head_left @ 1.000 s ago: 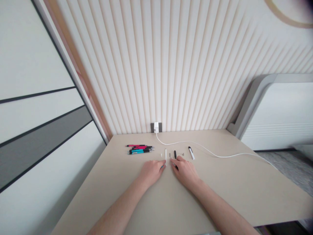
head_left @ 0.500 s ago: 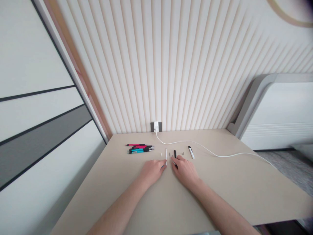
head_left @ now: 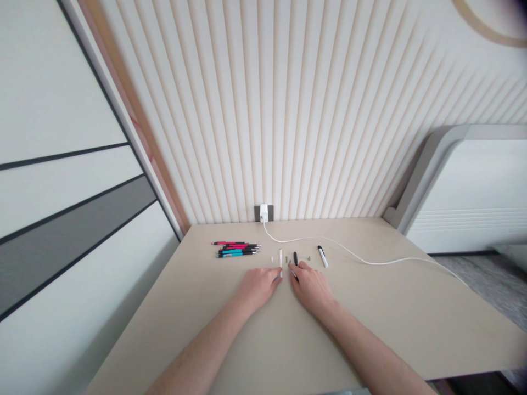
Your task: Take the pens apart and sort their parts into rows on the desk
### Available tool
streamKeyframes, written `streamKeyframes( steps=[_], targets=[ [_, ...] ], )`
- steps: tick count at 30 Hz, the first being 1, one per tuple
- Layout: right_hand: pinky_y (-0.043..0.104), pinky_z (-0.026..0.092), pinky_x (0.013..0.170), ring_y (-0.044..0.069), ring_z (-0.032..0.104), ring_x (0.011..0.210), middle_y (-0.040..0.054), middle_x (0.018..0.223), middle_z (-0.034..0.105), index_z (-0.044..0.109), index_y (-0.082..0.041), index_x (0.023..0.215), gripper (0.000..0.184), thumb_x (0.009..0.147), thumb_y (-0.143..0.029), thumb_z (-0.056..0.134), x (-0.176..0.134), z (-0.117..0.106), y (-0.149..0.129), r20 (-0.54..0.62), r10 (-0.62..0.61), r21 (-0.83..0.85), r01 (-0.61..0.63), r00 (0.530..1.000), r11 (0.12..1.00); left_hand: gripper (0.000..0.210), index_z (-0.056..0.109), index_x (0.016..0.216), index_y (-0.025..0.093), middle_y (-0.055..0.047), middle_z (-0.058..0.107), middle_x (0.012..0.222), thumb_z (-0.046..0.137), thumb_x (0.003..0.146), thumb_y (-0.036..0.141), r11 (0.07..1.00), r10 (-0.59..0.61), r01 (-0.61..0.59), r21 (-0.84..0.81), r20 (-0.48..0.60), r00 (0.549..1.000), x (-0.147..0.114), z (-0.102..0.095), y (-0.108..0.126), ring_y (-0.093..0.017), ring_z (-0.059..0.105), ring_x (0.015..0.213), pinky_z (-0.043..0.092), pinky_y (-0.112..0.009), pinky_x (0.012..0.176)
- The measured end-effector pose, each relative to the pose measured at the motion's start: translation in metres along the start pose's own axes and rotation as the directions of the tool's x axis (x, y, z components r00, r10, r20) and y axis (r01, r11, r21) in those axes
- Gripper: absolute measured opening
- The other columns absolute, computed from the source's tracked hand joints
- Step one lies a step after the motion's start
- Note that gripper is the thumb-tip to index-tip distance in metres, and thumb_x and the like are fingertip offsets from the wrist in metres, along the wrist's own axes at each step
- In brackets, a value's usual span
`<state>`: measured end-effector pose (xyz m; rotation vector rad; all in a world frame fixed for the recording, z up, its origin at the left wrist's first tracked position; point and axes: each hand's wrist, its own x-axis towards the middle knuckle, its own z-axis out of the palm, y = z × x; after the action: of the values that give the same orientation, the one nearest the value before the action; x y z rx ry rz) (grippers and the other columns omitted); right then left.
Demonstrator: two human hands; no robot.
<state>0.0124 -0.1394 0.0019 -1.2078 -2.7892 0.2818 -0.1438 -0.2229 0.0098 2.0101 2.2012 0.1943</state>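
My left hand (head_left: 260,286) rests on the desk with its fingers closed. A bit of blue shows between thumb and index finger; the rest of that item is hidden. The two fingertips touch a thin white tube (head_left: 280,257) lying lengthwise. Just to the right, my right hand (head_left: 312,283) has its fingers curled around a slim black pen part, mostly covered. Its index fingertip is beside a tiny grey piece (head_left: 290,262). Close by lie a short black grip (head_left: 295,258), another small dark piece (head_left: 286,259) and a small metallic piece (head_left: 309,258).
Several red and blue pens with black grips (head_left: 237,250) lie in a pile at the left. A white pen part with a black clip (head_left: 323,257) is at the right. A white cable (head_left: 354,253) runs from a charger (head_left: 264,213) across the desk (head_left: 395,312).
The view has shifted very slightly. Both hands and the pieces around them stay practically where they were.
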Motion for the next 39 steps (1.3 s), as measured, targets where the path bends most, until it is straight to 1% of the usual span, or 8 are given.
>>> streamKeyframes(
  steps=[3, 8, 13, 18, 21, 27, 31, 39],
  targets=[
    [0.026, 0.041, 0.07, 0.018, 0.065, 0.09, 0.0069, 0.106, 0.063, 0.055, -0.028, 0.124, 0.033, 0.098, -0.029, 0.036, 0.0003, 0.0003, -0.0007, 0.008, -0.014, 0.009, 0.014, 1.0, 1.0, 0.035, 0.057, 0.127, 0.031, -0.007, 0.071, 0.111, 0.04, 0.098, 0.039, 1.0, 0.0, 0.0, -0.002, 0.0, 1.0, -0.0004, 0.0003, -0.0001, -0.026, 0.067, 0.099, 0.048, -0.034, 0.083],
    [0.026, 0.041, 0.068, 0.019, 0.066, 0.088, 0.005, 0.103, 0.063, 0.056, -0.032, 0.124, 0.033, 0.097, -0.029, 0.039, 0.0, 0.0016, -0.0014, -0.001, -0.037, -0.006, 0.037, 0.999, 0.999, 0.037, 0.057, 0.128, 0.03, -0.007, 0.07, 0.111, 0.038, 0.098, 0.04, 1.0, 0.016, -0.016, -0.006, -0.007, 1.0, 0.0003, 0.0019, -0.0017, -0.026, 0.067, 0.099, 0.049, -0.034, 0.083],
    [0.026, 0.041, 0.069, 0.019, 0.066, 0.088, 0.0061, 0.104, 0.063, 0.056, -0.031, 0.124, 0.032, 0.098, -0.03, 0.038, -0.0001, 0.0005, -0.0016, 0.003, -0.021, -0.008, 0.021, 1.0, 1.0, 0.037, 0.056, 0.128, 0.03, -0.008, 0.07, 0.112, 0.038, 0.098, 0.04, 1.0, 0.002, -0.002, -0.013, -0.002, 1.0, 0.0001, 0.0012, -0.0009, -0.025, 0.067, 0.1, 0.048, -0.034, 0.085],
    [0.025, 0.041, 0.067, 0.019, 0.067, 0.087, 0.0067, 0.103, 0.063, 0.06, -0.027, 0.116, 0.028, 0.098, -0.03, 0.038, -0.001, -0.0011, -0.0021, 0.008, 0.009, -0.014, -0.009, 1.0, 1.0, 0.036, 0.056, 0.128, 0.031, -0.007, 0.07, 0.112, 0.039, 0.098, 0.039, 1.0, -0.004, 0.004, -0.002, 0.001, 1.0, -0.0004, 0.0006, -0.0001, -0.026, 0.067, 0.1, 0.048, -0.035, 0.084],
    [0.026, 0.041, 0.067, 0.019, 0.067, 0.087, 0.0068, 0.104, 0.064, 0.06, -0.026, 0.114, 0.029, 0.098, -0.029, 0.036, -0.0014, 0.0003, -0.0012, -0.011, 0.022, -0.002, -0.022, 1.0, 1.0, 0.037, 0.056, 0.129, 0.031, -0.007, 0.07, 0.112, 0.039, 0.097, 0.039, 1.0, 0.005, -0.005, 0.004, -0.009, 1.0, -0.0001, 0.0018, -0.0013, -0.026, 0.067, 0.099, 0.049, -0.035, 0.083],
    [0.027, 0.042, 0.068, 0.02, 0.066, 0.088, 0.0077, 0.105, 0.064, 0.057, -0.023, 0.121, 0.033, 0.097, -0.026, 0.035, 0.0009, 0.0061, 0.0011, -0.064, 0.04, 0.016, -0.039, 0.997, 0.999, 0.037, 0.056, 0.129, 0.03, -0.008, 0.071, 0.111, 0.039, 0.098, 0.039, 1.0, 0.024, -0.024, 0.004, -0.015, 1.0, 0.0005, 0.0037, -0.0034, -0.027, 0.067, 0.099, 0.05, -0.035, 0.082],
    [0.027, 0.042, 0.069, 0.02, 0.066, 0.089, 0.009, 0.107, 0.064, 0.053, -0.023, 0.127, 0.035, 0.097, -0.026, 0.035, 0.0019, 0.0083, 0.0013, -0.05, 0.048, 0.005, -0.048, 0.998, 0.999, 0.037, 0.055, 0.129, 0.03, -0.008, 0.071, 0.11, 0.039, 0.098, 0.039, 1.0, 0.024, -0.024, 0.008, -0.019, 1.0, 0.0004, 0.0037, -0.0034, -0.027, 0.068, 0.098, 0.05, -0.035, 0.081],
    [0.026, 0.041, 0.067, 0.019, 0.067, 0.087, 0.0075, 0.104, 0.063, 0.055, -0.027, 0.125, 0.033, 0.097, -0.028, 0.037, 0.0014, 0.0063, 0.0008, -0.028, 0.03, -0.012, -0.031, 0.999, 0.999, 0.036, 0.055, 0.129, 0.03, -0.008, 0.071, 0.111, 0.039, 0.098, 0.039, 0.999, 0.033, -0.033, 0.017, -0.028, 0.999, 0.0011, 0.0061, -0.0044, -0.027, 0.068, 0.098, 0.05, -0.036, 0.082]
  ],
)
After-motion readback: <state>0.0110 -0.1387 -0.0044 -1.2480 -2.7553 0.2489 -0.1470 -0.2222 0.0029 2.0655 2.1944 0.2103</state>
